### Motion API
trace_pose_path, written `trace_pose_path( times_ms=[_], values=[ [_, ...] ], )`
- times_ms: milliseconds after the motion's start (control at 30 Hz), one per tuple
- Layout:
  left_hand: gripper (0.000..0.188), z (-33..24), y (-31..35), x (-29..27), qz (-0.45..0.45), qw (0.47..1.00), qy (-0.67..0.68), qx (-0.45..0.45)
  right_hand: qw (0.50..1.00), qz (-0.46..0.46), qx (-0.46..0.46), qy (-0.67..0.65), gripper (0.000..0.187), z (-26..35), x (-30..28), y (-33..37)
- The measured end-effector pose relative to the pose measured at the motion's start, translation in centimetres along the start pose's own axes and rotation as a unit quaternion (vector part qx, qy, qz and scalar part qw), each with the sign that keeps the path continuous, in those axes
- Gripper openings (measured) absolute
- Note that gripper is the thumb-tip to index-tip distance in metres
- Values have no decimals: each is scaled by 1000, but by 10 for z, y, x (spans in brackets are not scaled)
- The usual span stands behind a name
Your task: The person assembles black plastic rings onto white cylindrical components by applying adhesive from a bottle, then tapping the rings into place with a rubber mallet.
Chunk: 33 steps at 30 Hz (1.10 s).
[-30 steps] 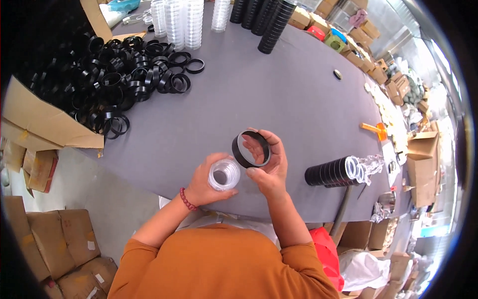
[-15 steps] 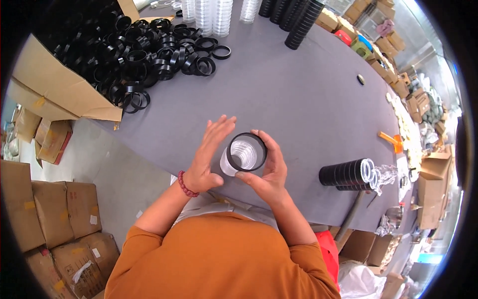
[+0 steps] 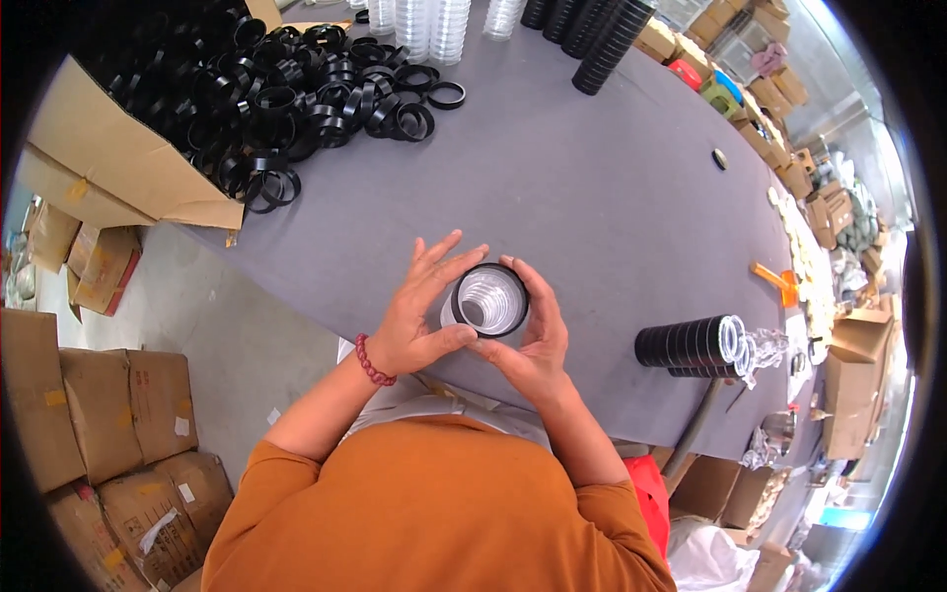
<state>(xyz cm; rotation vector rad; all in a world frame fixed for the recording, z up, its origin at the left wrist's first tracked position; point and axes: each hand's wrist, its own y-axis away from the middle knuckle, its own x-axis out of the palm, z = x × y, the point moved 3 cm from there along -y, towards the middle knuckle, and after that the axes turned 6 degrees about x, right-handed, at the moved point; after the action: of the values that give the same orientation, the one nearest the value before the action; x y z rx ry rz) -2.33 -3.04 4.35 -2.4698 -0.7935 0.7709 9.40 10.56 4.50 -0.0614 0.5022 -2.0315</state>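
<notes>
In front of my body on the table stands a stack of clear plastic ringed pieces [image 3: 485, 302], seen from above into its hollow middle. A black ring [image 3: 457, 296] sits round the top of that stack, roughly level. On its right side my right hand [image 3: 538, 340] grips it, thumb at the near rim and fingers at the far rim. Curving round the left side is my left hand [image 3: 419, 311], with its thumb and index finger at the ring and its other fingers stretched out. The stack's lower part is mostly hidden by the ring and hands.
Loose black rings [image 3: 335, 99] spill from a cardboard box [image 3: 128, 148] at far left. Clear stacks [image 3: 449, 35] and black stacks [image 3: 612, 49] stand at the back. More black-ringed stacks [image 3: 681, 341] lie at right, near an orange tool [image 3: 779, 279].
My left hand has moved right and closed in on the ring. The black ring, tilted and off to the right before, now sits flatter and more centred over the clear stack.
</notes>
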Motion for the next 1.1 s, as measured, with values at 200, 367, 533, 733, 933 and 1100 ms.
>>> trace_pose_path(
  times_ms=[200, 367, 533, 733, 933, 1100],
  values=[
    [79, 5, 4, 2, 2, 1000, 2, -10, 1000, 6, 2, 6, 85, -2, 1, 2],
    [78, 6, 5, 4, 2, 1000, 7, -16, 1000, 11, 13, 13, 85, -5, 0, 3],
    [79, 10, 8, 5, 0, 1000, 7, -17, 1000, 14, 18, 19, 85, -7, 1, 4],
    [79, 12, 10, 7, 2, 1000, 13, -21, 999, 11, 21, 28, 85, -10, 0, 6],
    [79, 13, 12, 9, 2, 1000, 14, -23, 999, 11, 30, 20, 85, -9, 1, 8],
    [79, 16, 11, 9, 2, 1000, 17, -22, 999, 8, 34, 19, 85, -10, 1, 7]
  ],
)
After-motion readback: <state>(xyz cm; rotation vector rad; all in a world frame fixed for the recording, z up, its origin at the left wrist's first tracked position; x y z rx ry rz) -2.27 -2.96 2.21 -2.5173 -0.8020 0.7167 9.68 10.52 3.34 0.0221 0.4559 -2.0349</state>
